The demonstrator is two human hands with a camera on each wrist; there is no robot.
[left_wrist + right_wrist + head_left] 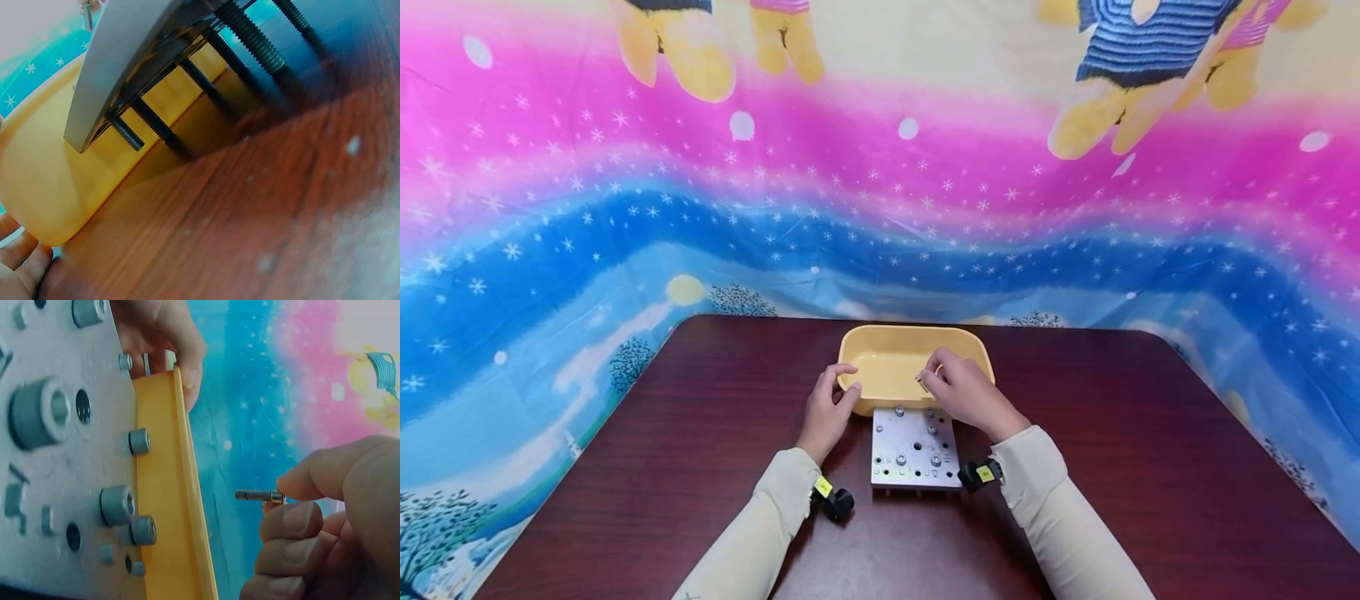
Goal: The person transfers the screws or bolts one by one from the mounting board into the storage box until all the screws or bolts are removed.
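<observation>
A small metal socket-head screw (256,495) is pinched by its head between the thumb and fingers of my right hand (966,390). That hand is over the right part of a yellow plastic tub (891,406), with the screw above the tub's inside. My left hand (829,412) holds the tub's left end, its fingers bent at the rim. Directly in front of the tub is a metal plate (895,446) with several holes and socket-head screws (117,505). Threaded shanks (199,78) stick out beneath the plate, seen in the left wrist view.
Everything stands on a dark reddish wooden table (737,392). Behind it hangs a colourful printed cloth (880,167). Black wrist cameras are strapped at both sleeves, the right one (977,476) close to the plate's right corner.
</observation>
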